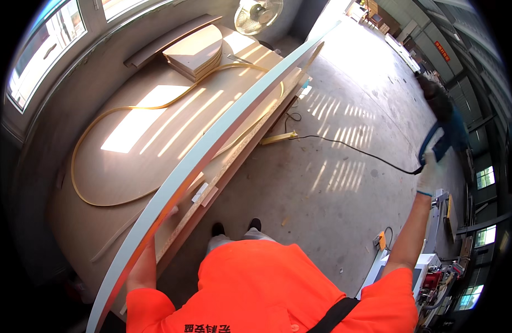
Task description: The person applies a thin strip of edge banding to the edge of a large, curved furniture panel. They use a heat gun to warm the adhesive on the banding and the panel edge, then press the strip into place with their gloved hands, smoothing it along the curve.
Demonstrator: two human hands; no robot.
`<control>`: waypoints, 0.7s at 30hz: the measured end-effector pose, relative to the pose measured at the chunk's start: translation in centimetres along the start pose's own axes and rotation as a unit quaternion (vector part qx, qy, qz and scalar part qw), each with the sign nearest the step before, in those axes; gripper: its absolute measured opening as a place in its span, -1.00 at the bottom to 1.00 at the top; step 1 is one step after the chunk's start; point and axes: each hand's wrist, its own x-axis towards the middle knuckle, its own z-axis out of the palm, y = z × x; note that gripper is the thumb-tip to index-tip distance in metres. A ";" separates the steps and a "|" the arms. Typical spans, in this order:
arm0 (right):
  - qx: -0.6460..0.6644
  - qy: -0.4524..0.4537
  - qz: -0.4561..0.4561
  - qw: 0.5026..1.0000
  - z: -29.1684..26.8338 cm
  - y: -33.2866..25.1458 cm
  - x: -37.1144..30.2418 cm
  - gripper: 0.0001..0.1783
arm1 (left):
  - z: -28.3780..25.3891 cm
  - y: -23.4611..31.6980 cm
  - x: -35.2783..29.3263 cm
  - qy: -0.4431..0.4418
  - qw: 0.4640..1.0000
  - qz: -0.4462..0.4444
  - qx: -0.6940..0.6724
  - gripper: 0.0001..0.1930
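Observation:
A long board [228, 125] with a pale blue-grey edge stands tilted on its side, crossing the view from lower left to upper right. My left forearm [144, 269] reaches up behind it. The board hides most of my left hand [173, 212], so its fingers cannot be made out. Out to the right, my right hand [428, 173], in a pale work glove with a blue cuff, is closed on the handle of a blue corded power tool [445, 139]. The tool is held off to the side above the floor, blurred, and its exact kind is unclear.
A wooden worktable [120, 183] carries a looped yellowish edging strip [74, 161] and stacked curved panels [198, 50]. A fan [258, 15] stands beyond. The black power cord [358, 149] runs from the table side to the tool. A machine [428, 263] stands at lower right.

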 end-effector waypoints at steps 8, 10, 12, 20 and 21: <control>0.200 0.041 0.113 0.972 -13.7 -0.9 12.9 -0.63 | 2.8 -0.1 5.0 0.066 0.991 0.074 0.090 -0.49; 0.275 -0.039 0.152 0.949 -13.8 0.3 13.9 -0.64 | 2.0 0.5 3.7 0.073 0.989 0.028 0.127 -0.53; 0.144 -0.047 0.147 0.977 -13.7 1.9 12.0 -0.58 | 1.7 2.9 2.9 0.095 0.988 0.061 0.101 -0.57; 0.122 -0.145 0.368 0.910 -1.2 7.2 -20.6 -0.67 | 0.5 -4.7 6.6 0.160 0.931 -0.101 0.312 -0.72; 0.138 -0.148 0.428 0.881 0.6 6.0 -24.5 -0.72 | -0.3 -4.9 6.3 0.140 0.922 -0.129 0.337 -0.73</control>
